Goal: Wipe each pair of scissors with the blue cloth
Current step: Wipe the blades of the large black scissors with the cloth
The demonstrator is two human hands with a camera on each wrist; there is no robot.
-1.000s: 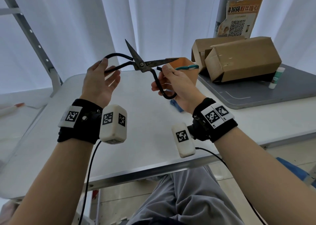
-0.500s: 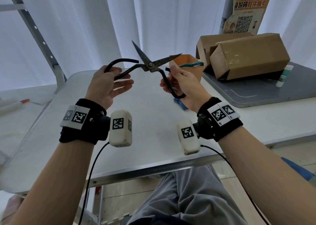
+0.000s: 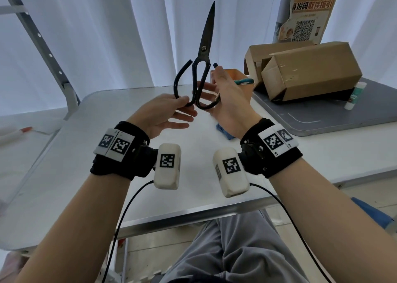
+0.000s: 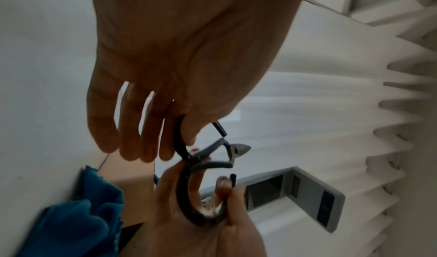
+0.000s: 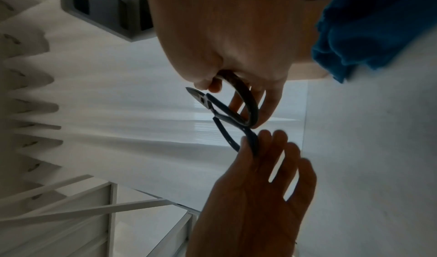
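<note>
Above the white table (image 3: pixel 90 175), black scissors (image 3: pixel 204 53) are held upright, blades together: one loop is pinched by the left hand (image 3: pixel 163 115), the other gripped by the right hand (image 3: pixel 229 102). Beneath lies the blue cloth (image 3: pixel 223 130) (pale curtains (image 3: pixel 107 35) behind).

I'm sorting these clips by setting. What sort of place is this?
Probably a workroom or parcel-handling corner, not a home: plain white table, cardboard boxes, a QR-code notice, white curtains all round.
</note>
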